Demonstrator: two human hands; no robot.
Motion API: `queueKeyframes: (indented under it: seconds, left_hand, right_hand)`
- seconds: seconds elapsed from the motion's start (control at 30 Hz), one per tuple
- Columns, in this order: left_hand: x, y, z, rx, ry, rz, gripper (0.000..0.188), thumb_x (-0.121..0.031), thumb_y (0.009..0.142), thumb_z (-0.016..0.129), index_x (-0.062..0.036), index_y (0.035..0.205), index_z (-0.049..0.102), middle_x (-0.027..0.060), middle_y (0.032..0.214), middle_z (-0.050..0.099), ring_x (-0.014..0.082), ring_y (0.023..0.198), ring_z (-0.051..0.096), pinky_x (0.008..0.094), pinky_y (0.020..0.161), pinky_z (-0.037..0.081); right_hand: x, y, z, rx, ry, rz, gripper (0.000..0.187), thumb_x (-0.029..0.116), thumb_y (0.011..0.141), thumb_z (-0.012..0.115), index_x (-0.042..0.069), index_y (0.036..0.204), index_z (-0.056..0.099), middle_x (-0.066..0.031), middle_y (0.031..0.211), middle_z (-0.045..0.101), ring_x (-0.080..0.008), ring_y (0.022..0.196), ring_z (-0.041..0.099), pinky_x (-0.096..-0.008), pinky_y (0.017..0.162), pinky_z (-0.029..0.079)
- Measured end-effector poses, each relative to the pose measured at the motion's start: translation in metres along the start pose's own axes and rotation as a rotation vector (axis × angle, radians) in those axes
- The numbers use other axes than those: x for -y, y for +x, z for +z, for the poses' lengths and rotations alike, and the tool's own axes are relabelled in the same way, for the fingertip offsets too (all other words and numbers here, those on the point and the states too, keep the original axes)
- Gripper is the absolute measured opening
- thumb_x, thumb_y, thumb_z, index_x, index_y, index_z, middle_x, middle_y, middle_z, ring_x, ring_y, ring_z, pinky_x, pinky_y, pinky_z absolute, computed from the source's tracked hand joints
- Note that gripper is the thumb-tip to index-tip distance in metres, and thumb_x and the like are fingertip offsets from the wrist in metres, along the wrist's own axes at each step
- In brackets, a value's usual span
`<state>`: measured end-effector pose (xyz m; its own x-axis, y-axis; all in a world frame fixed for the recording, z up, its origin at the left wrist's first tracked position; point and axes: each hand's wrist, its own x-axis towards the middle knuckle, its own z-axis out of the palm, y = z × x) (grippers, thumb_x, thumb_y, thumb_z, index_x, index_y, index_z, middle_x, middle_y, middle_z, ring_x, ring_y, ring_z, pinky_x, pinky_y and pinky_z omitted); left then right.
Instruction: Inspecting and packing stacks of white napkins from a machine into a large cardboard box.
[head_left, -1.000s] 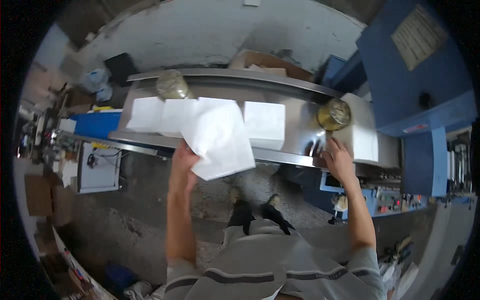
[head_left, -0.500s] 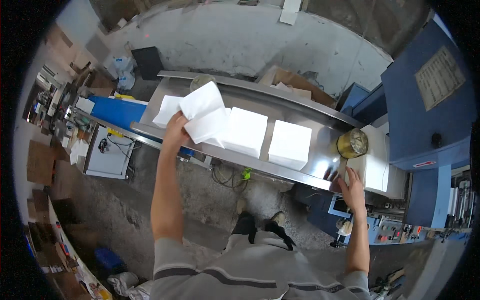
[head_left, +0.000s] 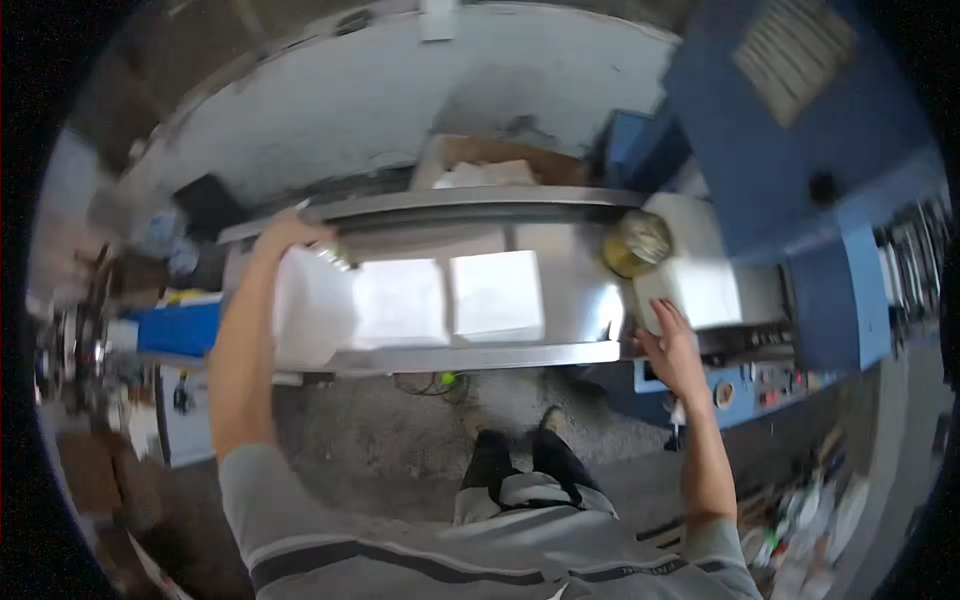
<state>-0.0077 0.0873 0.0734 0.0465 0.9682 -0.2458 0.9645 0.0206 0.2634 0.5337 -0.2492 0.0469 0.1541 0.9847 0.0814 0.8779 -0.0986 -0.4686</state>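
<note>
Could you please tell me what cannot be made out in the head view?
Head view: whether the left hand grips the shiny object; the hand and blur hide the contact.
Head view: any wording on the pale notice; blurred.
Head view: lower part of the cardboard box; the tray rim hides it.
Head view: upper end of the blue cabinet; the picture edge cuts it.

The square white paper stack (head_left: 497, 295) looks smooth and matt. The long silver metal table (head_left: 575, 305) is smooth and shiny. The round yellowish jar (head_left: 638, 245) looks glossy. The grey cloth shirt (head_left: 470, 545) looks matt, the grey floor (head_left: 400, 430) rough.
</note>
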Motion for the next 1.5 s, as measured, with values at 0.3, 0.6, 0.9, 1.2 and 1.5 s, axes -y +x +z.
queueKeyframes:
  seconds: [0.3,0.6,0.9,1.2,1.5]
  left_hand:
    - [0.021,0.035,-0.004,-0.121,-0.062,-0.049,0.065,-0.037,0.054,0.077,0.0040,0.104,0.066,0.0208,0.102,0.069,0.0289,0.094,0.067,0.0376,0.081,0.052]
    - [-0.169,-0.094,-0.102,-0.403,0.161,0.473,0.072,-0.027,0.061,0.074,0.0023,0.124,0.054,0.0228,0.120,0.059,0.0324,0.112,0.059,0.0387,0.097,0.046]
    - [-0.352,-0.183,0.055,0.004,0.018,0.926,0.077,-0.036,0.061,0.075,-0.0071,0.129,0.053,0.0234,0.118,0.055,0.0392,0.113,0.053,0.0457,0.096,0.047]
    - [-0.400,-0.199,0.157,0.043,0.026,0.837,0.073,-0.026,0.059,0.078,-0.0040,0.124,0.053,0.0250,0.117,0.054,0.0423,0.108,0.055,0.0458,0.089,0.051]
    - [-0.405,-0.194,0.187,0.098,0.037,0.796,0.079,-0.028,0.060,0.080,-0.0084,0.131,0.051,0.0250,0.117,0.054,0.0416,0.110,0.055,0.0469,0.089,0.053]
  right_hand:
    - [0.005,-0.010,-0.013,-0.064,0.194,0.159,0.053,0.022,0.090,0.065,0.002,0.135,0.047,-0.0247,0.141,0.044,-0.0414,0.128,0.045,-0.0422,0.103,0.041]
    - [-0.012,-0.018,-0.017,-0.067,0.184,0.080,0.053,0.026,0.094,0.060,0.003,0.138,0.043,-0.0262,0.143,0.040,-0.0416,0.118,0.054,-0.0422,0.095,0.048]
    - [-0.032,-0.023,-0.016,-0.063,0.624,0.115,0.048,0.019,0.097,0.053,0.003,0.141,0.040,-0.0259,0.137,0.048,-0.0346,0.125,0.051,-0.0394,0.098,0.045]
    - [-0.042,-0.022,-0.021,-0.028,0.978,0.203,0.048,0.014,0.101,0.047,0.000,0.145,0.035,-0.0167,0.143,0.044,-0.0262,0.132,0.044,-0.0376,0.106,0.040]
    - [-0.042,-0.018,-0.026,-0.051,1.166,0.278,0.052,0.001,0.094,0.039,0.000,0.146,0.031,-0.0207,0.145,0.040,-0.0306,0.134,0.042,-0.0428,0.108,0.039]
